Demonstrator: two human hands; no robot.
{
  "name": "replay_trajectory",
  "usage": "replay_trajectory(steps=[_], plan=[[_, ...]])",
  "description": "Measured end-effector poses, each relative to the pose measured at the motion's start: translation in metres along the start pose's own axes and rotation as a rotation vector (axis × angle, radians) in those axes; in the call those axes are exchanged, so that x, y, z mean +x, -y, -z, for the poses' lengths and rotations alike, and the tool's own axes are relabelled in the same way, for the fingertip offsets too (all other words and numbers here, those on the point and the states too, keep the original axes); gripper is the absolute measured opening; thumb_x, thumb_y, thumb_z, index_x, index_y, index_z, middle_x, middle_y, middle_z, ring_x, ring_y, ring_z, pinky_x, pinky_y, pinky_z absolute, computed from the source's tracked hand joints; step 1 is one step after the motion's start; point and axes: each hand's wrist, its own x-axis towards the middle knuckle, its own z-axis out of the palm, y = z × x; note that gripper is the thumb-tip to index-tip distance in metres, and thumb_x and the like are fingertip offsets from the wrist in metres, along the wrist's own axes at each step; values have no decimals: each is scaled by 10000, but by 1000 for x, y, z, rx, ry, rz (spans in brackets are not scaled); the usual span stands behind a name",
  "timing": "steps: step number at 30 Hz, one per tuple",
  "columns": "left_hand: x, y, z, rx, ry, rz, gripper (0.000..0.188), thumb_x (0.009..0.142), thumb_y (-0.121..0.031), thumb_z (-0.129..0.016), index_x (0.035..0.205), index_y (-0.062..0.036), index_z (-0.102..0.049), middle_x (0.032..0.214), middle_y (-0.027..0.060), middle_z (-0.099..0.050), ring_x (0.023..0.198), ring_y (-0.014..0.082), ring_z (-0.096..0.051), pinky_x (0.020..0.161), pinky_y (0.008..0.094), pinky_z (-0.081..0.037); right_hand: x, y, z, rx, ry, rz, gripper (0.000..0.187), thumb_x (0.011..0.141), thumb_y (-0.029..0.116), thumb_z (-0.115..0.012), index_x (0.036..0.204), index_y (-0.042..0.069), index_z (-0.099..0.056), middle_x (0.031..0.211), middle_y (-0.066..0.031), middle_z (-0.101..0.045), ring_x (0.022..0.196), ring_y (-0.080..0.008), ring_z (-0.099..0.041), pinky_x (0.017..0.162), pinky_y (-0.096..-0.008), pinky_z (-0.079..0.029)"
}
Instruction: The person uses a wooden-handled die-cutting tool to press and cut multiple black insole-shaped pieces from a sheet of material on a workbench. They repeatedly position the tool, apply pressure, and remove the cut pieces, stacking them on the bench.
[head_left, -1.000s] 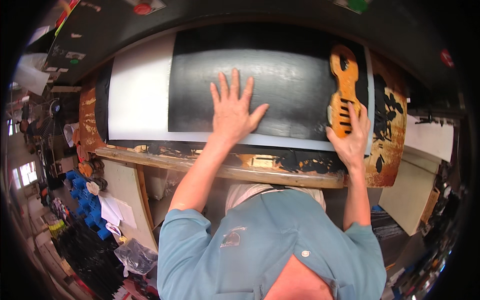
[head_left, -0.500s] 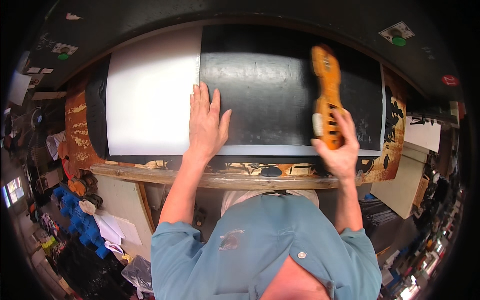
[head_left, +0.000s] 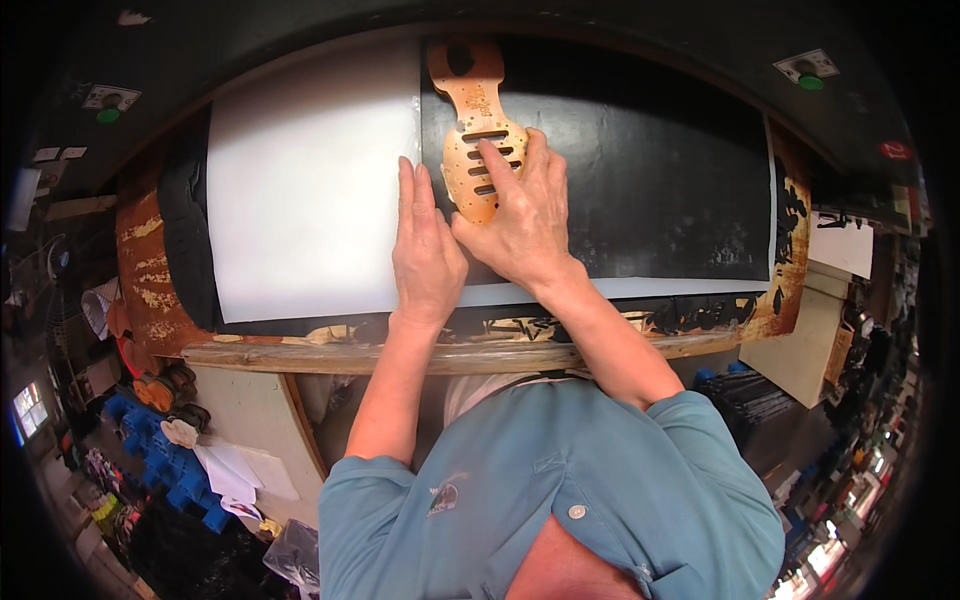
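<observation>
A sole-shaped cutting die (head_left: 484,106), tan-orange with several slots and small holes, sits on a black sheet (head_left: 640,170) beside its left edge. My right hand (head_left: 530,215) grips the die's near end, with the index finger over the slots and other fingers along the right side. Close by on the left, my left hand (head_left: 428,250) has its fingers stretched out along the seam between the black sheet and a white board (head_left: 310,190). Nothing shows in the left hand. The die's underside is hidden.
A worn wooden rail (head_left: 480,359) runs along the bench's near edge. Overhead, a dark machine beam (head_left: 300,35) carries a left green button (head_left: 108,115) and a right green button (head_left: 809,82). Blue crates (head_left: 175,470) and loose sheets stand at lower left.
My right hand has brought the cutting die leftward across the black sheet to the seam, turning its face up. My left hand has shifted slightly right and turned onto its edge.
</observation>
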Motion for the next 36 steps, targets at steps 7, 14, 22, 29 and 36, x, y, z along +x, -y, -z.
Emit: replay_trajectory(steps=[7,14,22,29,36], plan=[[4,4,12,-173,100,103,658,1017,79,-467,1653,58,-299,1648,326,-410,1396,431,-603,1133,458,-530,1,16,-19,-37,-31,-28,754,668,216,-846,1353,-49,-677,1419,-385,-418,1154,-505,-492,967,-565,-451],[5,7,17,-191,64,78,599,1031,89,-459,1625,50,-387,1657,273,-440,1460,399,-550,1201,453,-459,0,6,-10,9,18,24,769,760,319,-862,1389,-66,-640,1448,-406,-423,1245,-521,-498,1029,-571,-443],[-87,-68,37,-473,153,-114,106,942,83,-661,1019,34,-713,976,170,-759,867,317,-731,821,405,-586,-49,-99,90,402,-303,-199,140,925,80,-774,1030,-4,-734,949,-90,-722,852,-199,-702,787,-321,-563],[-117,-48,0,-118,104,-391,219,874,-8,-814,796,-44,-613,723,124,-616,626,347,-614,572,448,-489,-18,-154,199,383,-838,-95,248,1048,187,-742,884,10,-684,743,67,-594,698,-33,-492,613,-239,-427],[-100,-76,-6,31,-3,-305,315,957,-105,-772,733,-25,-565,726,167,-606,664,398,-621,597,490,-494,-42,-183,249,291,-714,28,233,1024,199,-753,943,-14,-709,764,-36,-661,720,-94,-577,679,-300,-495]])
